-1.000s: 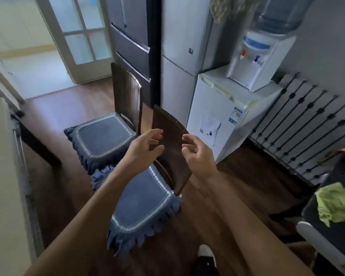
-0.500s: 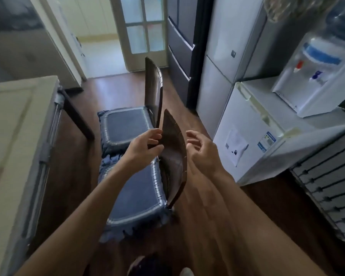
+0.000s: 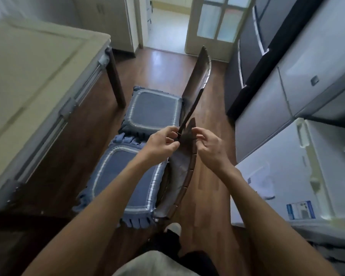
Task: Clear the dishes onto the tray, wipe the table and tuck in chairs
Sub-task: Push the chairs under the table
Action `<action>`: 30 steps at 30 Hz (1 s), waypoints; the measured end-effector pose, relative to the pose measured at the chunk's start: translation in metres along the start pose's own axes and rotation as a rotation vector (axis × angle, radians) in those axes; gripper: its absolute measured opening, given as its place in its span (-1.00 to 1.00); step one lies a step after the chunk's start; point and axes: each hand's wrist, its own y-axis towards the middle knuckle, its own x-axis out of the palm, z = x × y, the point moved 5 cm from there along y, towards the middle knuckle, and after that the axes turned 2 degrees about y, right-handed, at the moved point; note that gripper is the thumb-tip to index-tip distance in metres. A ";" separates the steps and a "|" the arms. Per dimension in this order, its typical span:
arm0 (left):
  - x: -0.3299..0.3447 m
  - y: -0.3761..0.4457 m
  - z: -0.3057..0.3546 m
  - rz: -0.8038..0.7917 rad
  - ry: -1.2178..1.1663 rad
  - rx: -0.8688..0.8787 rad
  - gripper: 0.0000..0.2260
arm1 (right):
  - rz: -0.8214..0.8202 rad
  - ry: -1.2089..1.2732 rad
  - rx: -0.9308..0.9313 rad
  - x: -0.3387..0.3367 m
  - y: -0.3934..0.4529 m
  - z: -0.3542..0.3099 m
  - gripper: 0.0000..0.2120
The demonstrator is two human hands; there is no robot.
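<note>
Here chair faces table.

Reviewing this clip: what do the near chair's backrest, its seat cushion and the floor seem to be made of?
Near chair's backrest: dark brown wood, probably varnished, judging by its slatted joints and dull sheen.
Seat cushion: blue woven fabric with pale stripe trim and a fringed edge, matte.
Floor: reddish-brown wood or wood-look laminate; plank seams and glossy reflections show, but the look cannot settle which.

Wood floor: two dark chairs stand on it side by side, near chair, far chair, both beside the table. Table leg on floor.
</note>
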 end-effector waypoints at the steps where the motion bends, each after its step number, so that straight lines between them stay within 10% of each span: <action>1: 0.001 0.005 0.002 0.022 0.007 -0.019 -0.65 | -0.044 -0.018 -0.026 0.000 0.010 0.003 -0.62; 17: 0.081 -0.043 -0.030 0.406 0.078 -0.671 -0.59 | -1.023 -0.364 -0.444 0.057 0.063 0.087 -0.58; 22: 0.149 -0.075 -0.049 0.235 0.218 -0.811 -0.58 | -1.075 -0.513 -0.719 0.068 0.043 0.096 -0.54; 30: 0.147 -0.089 -0.052 0.520 0.478 -0.857 -0.73 | -1.024 -0.394 -0.778 0.087 0.052 0.069 -0.72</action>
